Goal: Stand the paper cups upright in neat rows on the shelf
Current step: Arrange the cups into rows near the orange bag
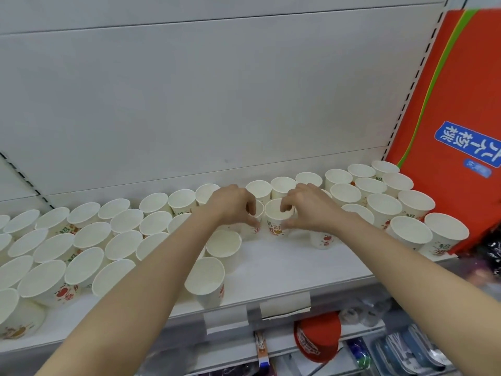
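Several white paper cups with red and green print stand upright in rows on a white shelf [284,264]. My left hand [233,203] curls its fingers round one cup [257,213] in the second row. Right beside it, my right hand [309,204] pinches the rim and side of another cup [275,215]. The two held cups stand next to each other near the shelf's middle. More cups fill the left side [89,237] and the right side [385,207]. One small cup [322,240] stands partly under my right wrist.
A red box [458,104] with a blue label leans at the shelf's right end. White back panel behind the cups. Price-tag holders [284,306] hang on the front edge. Below are a red item [317,340] and packaged goods.
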